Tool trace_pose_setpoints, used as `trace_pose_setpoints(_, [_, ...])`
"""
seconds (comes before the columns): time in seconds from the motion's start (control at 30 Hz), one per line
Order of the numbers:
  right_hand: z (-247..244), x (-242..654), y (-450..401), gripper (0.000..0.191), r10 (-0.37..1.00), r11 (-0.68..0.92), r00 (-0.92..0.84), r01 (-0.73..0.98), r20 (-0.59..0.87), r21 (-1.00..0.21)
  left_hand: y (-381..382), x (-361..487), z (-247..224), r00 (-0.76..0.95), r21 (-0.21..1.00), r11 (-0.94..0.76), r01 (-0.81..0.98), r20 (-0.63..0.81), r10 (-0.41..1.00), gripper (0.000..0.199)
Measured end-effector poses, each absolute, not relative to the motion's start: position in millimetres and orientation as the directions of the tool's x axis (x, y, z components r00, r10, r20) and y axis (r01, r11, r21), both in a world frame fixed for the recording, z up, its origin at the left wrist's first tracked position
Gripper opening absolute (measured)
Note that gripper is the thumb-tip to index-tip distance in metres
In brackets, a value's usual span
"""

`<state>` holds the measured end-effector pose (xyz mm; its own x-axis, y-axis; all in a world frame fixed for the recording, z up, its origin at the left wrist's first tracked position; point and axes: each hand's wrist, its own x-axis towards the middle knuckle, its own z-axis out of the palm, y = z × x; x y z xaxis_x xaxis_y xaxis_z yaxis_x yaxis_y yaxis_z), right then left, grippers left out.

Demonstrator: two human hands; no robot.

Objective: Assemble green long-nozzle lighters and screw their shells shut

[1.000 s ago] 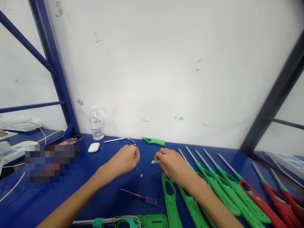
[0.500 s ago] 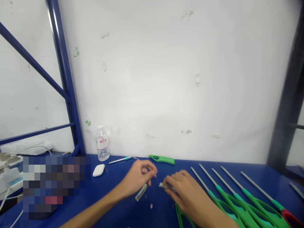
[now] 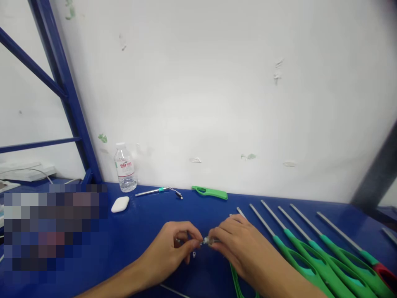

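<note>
My left hand (image 3: 173, 250) is closed in a pinch, thumb and forefinger together at the tip of a small part. What it holds is too small to make out. My right hand (image 3: 240, 242) grips a small clear plastic part with a metal end (image 3: 207, 240), which points left at my left fingertips. Both hands meet low over the blue table (image 3: 145, 223). A tiny white piece (image 3: 194, 254) lies just below the left fingertips. Under my right hand is an open green handle (image 3: 236, 281), partly covered by the hand.
Several green-handled long lighters (image 3: 313, 258) with metal rods lie at right, one with a red part (image 3: 386, 275). At the back are a green handle shell (image 3: 211, 193), a metal rod with wire (image 3: 151, 191), a water bottle (image 3: 125, 169) and a white case (image 3: 120, 204).
My left hand has moved down and left, its fingertips now meeting the part in my right hand. The clear tube that lay beneath it is no longer visible. The view has tilted down.
</note>
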<state>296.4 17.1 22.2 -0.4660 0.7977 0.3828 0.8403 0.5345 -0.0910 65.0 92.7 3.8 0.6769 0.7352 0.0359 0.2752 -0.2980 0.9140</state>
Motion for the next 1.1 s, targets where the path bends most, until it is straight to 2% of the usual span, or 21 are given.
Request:
trace_pose_setpoints(0.23, [19,293,15,0.014,0.798,0.546,-0.486,0.833,0.355,-0.087,84,67,11,0.673,0.952,-0.247,0.180,0.064,0.737,0.020])
trace_pose_setpoints(0.8, [15,293,12,0.018,0.819,0.536,-0.481,0.836,0.314,-0.120,86,63,8,0.681,0.944,-0.287,0.164,0.103,0.725,0.025])
trace_pose_setpoints(1.1, [11,290,8,0.024,0.800,0.555,-0.495,0.826,0.339,-0.104,83,57,7,0.711,0.875,-0.465,0.137,0.240,0.661,0.031])
